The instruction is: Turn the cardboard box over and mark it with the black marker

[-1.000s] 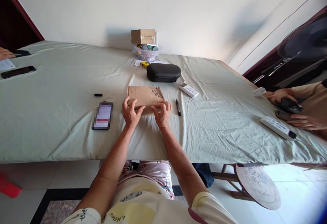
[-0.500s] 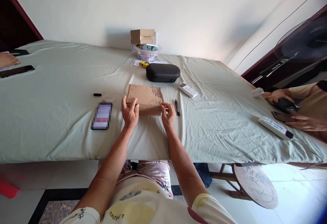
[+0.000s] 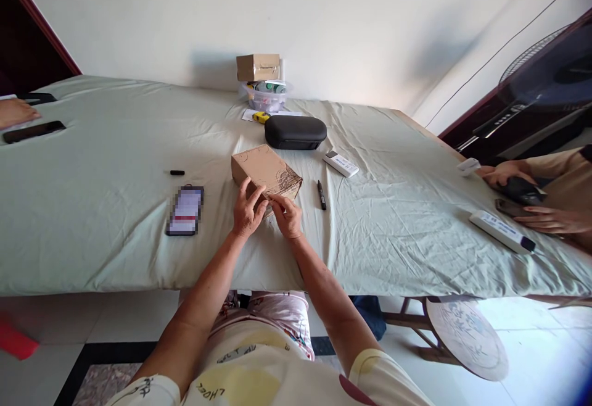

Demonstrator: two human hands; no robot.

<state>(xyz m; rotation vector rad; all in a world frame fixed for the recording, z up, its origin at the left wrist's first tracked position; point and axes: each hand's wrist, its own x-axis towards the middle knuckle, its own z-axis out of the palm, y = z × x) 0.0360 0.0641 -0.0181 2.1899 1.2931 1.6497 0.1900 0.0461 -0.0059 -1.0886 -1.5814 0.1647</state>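
A brown cardboard box [image 3: 264, 166] lies on the cloth in front of me, turned at an angle, with dark scribbled lines near its right corner. My left hand [image 3: 248, 210] grips its near left side, fingers over the top edge. Close beside it, my right hand [image 3: 285, 213] pinches the box's near corner. The fingertips hide that corner. To the right of the box rests a black marker pen [image 3: 321, 195] without its cap. The small black cap [image 3: 177, 173] lies to the left, above a phone [image 3: 185, 210] with a blurred screen.
Behind the box sit a black case [image 3: 295, 132], a yellow tape measure [image 3: 261, 117] and a plastic tub [image 3: 268, 99] under another carton [image 3: 258, 67]. White devices [image 3: 341, 163] lie to the right. Other people's hands [image 3: 539, 216] are at both table ends. A stool [image 3: 467, 338] stands below.
The box has turned, so a corner now points toward me. My right hand has moved left from its right side to the near corner, and my left hand has shifted slightly right.
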